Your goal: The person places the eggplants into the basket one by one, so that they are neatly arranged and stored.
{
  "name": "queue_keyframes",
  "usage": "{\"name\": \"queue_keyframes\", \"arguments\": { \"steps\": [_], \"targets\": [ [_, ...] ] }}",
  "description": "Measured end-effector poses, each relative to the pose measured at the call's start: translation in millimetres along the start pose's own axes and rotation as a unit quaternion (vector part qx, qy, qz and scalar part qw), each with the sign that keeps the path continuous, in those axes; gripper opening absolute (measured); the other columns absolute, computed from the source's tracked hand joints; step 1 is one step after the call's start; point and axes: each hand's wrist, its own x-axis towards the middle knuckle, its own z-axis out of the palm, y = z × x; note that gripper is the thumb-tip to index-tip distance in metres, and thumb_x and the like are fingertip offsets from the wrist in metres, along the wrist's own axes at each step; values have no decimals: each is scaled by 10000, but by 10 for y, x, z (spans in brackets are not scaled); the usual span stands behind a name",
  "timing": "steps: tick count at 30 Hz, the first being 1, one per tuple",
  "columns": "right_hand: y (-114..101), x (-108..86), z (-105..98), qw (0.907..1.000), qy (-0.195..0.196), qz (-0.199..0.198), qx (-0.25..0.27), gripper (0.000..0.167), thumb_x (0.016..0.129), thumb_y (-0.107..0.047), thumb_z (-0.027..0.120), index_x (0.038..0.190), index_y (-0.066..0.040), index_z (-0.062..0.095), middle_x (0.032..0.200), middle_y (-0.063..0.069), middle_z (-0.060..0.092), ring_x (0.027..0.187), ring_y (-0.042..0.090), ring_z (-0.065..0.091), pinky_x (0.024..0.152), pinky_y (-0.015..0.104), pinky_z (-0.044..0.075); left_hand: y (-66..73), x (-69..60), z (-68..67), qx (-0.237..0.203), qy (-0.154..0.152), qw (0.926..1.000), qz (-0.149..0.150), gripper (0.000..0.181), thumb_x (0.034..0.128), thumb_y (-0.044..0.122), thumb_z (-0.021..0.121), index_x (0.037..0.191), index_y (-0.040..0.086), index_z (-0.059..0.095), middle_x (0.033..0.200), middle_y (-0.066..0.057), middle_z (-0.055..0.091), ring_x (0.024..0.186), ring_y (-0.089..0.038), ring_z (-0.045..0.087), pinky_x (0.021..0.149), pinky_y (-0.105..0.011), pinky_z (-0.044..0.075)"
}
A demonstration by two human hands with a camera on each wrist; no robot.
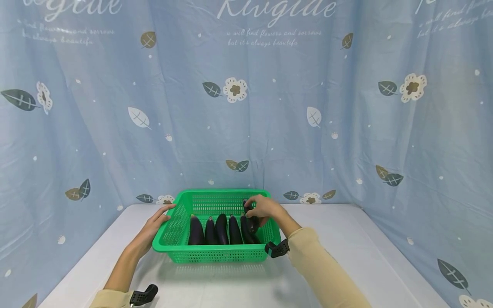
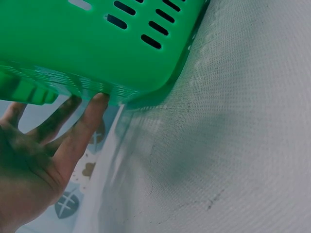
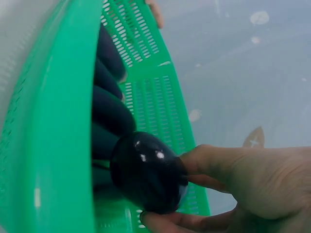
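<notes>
A green plastic basket (image 1: 208, 248) with slotted walls stands on the white table and holds a row of dark purple eggplants (image 1: 221, 229). My right hand (image 1: 265, 207) reaches over the basket's right side and pinches an eggplant (image 3: 146, 172) between thumb and fingers. That eggplant is tilted, beside the rightmost one of the row. On the other side, my left hand (image 1: 152, 226) touches the basket's left rim and wall. In the left wrist view its fingers (image 2: 82, 128) look nearly straight against the outer wall.
White cloth covers the table (image 1: 327, 265) around the basket. Behind and to both sides hangs a blue curtain (image 1: 269, 128) printed with leaves and flowers, close to the basket's far edge. A black wrist camera (image 1: 277, 249) sits near the basket's front right corner.
</notes>
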Motion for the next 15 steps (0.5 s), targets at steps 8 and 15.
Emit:
{"name": "queue_keyframes", "arguments": {
  "steps": [8,15],
  "targets": [
    [9,26,79,9998,26,167,-60,417,905,-158,703,1309,-113,610,1060,180,652,555,247,677,680,487,589,-12,13,-2,18,13,10000,15,498,1063,316,358,1549,255,270,1628,-153,138,1231,-239,470,866,-288,490],
    [-13,54,128,9991,-3,377,-179,390,906,-134,697,1286,-104,617,1166,215,605,575,254,683,658,469,593,-17,18,-8,4,-6,10000,41,497,1066,315,352,1552,258,266,1627,-153,142,1214,-219,481,863,-284,495]
  ]
}}
